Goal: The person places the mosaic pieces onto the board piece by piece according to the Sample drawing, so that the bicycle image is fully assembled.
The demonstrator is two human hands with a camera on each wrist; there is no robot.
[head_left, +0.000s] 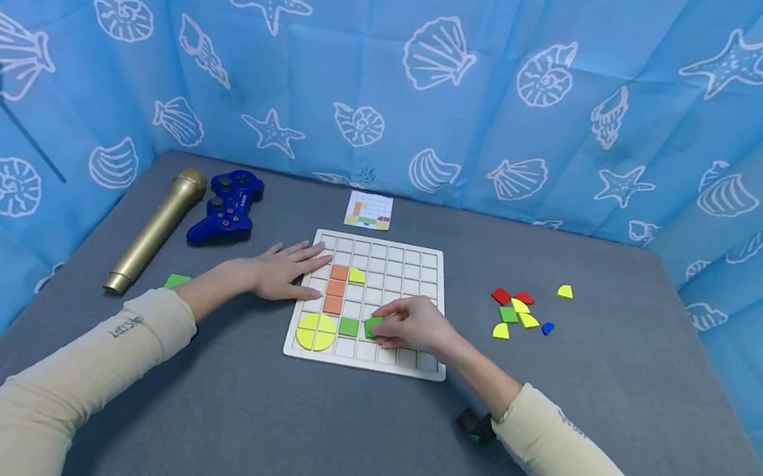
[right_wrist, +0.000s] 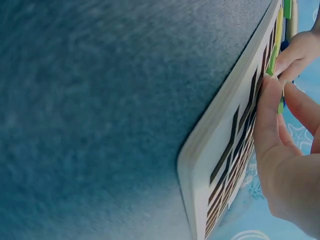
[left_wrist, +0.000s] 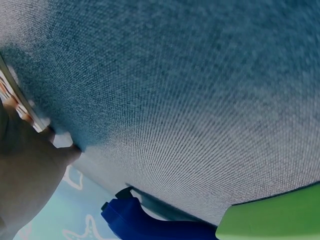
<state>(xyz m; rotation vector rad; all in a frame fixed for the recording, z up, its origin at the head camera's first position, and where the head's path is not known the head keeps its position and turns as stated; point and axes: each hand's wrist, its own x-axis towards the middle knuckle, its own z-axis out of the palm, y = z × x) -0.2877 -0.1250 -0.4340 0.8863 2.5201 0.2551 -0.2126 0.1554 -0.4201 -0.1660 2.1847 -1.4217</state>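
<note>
A white grid board (head_left: 416,256) lies in the middle of the table. My right hand (head_left: 419,324) pinches a green square tile (head_left: 372,327) low over the board, just right of a green tile (head_left: 349,327) set in a cell. My left hand (head_left: 279,269) rests with spread, straight fingers on the board's left edge. Orange tiles (head_left: 337,289) form a column there. Yellow quarter-circle tiles (head_left: 315,333) make a full circle at the lower left, and one more yellow quarter tile (head_left: 357,275) sits near the top orange tile. In the right wrist view, thumb and fingers hold the green tile (right_wrist: 281,104).
Loose red, yellow, green and blue tiles (head_left: 508,314) lie right of the board. A small pattern card (head_left: 368,210) is behind it. To the left are a gold microphone (head_left: 157,231), a blue game controller (head_left: 228,207) and a green object (head_left: 177,281) partly behind the left arm.
</note>
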